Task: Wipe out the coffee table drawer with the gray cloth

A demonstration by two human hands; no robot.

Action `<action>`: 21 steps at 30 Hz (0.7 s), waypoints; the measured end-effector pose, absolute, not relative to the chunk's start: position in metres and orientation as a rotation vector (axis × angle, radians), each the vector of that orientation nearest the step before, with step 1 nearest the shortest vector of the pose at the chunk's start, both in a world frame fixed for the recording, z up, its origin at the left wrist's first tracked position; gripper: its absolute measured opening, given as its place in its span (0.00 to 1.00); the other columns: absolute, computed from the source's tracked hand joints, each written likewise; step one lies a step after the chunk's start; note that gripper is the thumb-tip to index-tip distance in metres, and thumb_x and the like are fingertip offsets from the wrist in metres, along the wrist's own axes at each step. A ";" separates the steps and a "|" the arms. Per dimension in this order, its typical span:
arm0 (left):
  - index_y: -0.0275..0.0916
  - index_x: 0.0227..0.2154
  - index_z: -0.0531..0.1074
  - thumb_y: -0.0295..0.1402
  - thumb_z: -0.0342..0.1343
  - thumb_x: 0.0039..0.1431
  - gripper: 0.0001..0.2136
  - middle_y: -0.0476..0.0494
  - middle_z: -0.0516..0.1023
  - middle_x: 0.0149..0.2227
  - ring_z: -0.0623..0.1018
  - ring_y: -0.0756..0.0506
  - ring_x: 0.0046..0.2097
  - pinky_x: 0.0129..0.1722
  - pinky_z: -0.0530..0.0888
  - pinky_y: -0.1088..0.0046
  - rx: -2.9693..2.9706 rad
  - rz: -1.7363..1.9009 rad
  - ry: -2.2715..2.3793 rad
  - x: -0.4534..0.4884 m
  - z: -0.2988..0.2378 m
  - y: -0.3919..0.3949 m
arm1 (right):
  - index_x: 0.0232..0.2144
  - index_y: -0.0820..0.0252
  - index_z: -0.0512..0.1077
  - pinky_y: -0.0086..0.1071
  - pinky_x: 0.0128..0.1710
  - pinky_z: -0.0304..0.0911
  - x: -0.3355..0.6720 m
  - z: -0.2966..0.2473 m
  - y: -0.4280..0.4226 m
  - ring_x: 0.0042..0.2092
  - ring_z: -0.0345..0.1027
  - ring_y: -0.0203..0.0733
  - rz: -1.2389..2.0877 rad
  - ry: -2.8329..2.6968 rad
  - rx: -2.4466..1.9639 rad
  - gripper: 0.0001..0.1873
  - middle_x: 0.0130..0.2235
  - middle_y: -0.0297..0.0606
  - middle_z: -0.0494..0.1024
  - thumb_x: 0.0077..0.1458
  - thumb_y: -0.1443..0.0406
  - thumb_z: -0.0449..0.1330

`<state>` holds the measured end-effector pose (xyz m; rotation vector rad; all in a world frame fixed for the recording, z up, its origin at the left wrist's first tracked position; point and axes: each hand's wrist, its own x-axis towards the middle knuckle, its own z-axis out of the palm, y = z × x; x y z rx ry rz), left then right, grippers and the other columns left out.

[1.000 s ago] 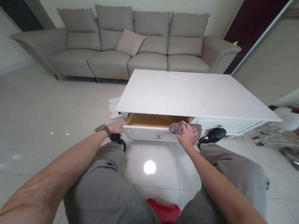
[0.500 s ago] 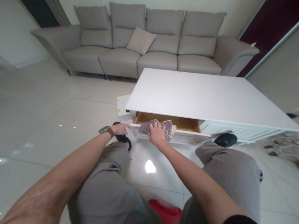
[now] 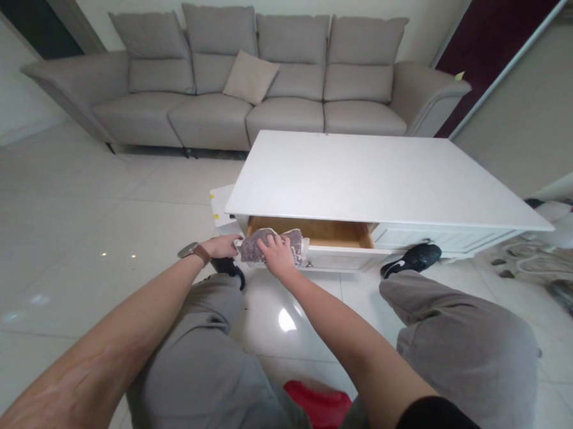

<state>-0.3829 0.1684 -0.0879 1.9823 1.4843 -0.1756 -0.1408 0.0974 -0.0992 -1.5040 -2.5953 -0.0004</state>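
Note:
A white coffee table (image 3: 379, 178) stands in front of me with its drawer (image 3: 342, 259) pulled out, showing a wooden inside. My right hand (image 3: 278, 256) presses a grey-purple cloth (image 3: 265, 245) onto the left end of the drawer's front edge, fingers closed over the cloth. My left hand (image 3: 222, 246), with a watch on the wrist, grips the drawer's left corner right beside the cloth.
A grey sofa (image 3: 245, 84) with a cushion lines the far wall. I sit on a red stool (image 3: 319, 406), knees apart, black shoes by the table. Papers lie on the floor left of the table. Cables and other objects clutter the floor at the right.
My right hand slid the cloth along the drawer's front edge from its right end to its left end. My left hand stayed on the drawer's left corner.

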 end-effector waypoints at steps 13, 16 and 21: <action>0.37 0.51 0.76 0.32 0.56 0.48 0.24 0.37 0.82 0.48 0.79 0.39 0.50 0.50 0.73 0.70 2.149 -0.370 1.535 -0.350 -0.079 0.183 | 0.66 0.58 0.64 0.47 0.57 0.49 0.087 -0.116 0.083 0.56 0.59 0.60 -0.186 -2.535 -1.831 0.38 0.56 0.55 0.70 0.54 0.57 0.62; 0.36 0.53 0.76 0.31 0.56 0.50 0.25 0.36 0.82 0.50 0.79 0.39 0.50 0.50 0.74 0.70 2.161 -0.379 1.535 -0.349 -0.078 0.183 | 0.64 0.61 0.66 0.44 0.56 0.51 0.142 -0.114 0.082 0.53 0.63 0.58 -0.189 -2.486 -1.893 0.38 0.53 0.53 0.72 0.52 0.57 0.63; 0.38 0.54 0.76 0.32 0.56 0.52 0.24 0.38 0.83 0.48 0.80 0.39 0.50 0.49 0.75 0.71 2.177 -0.378 1.543 -0.350 -0.078 0.182 | 0.63 0.56 0.67 0.39 0.52 0.55 0.185 -0.107 0.087 0.50 0.68 0.52 -0.098 -2.541 -1.888 0.33 0.50 0.46 0.75 0.54 0.58 0.61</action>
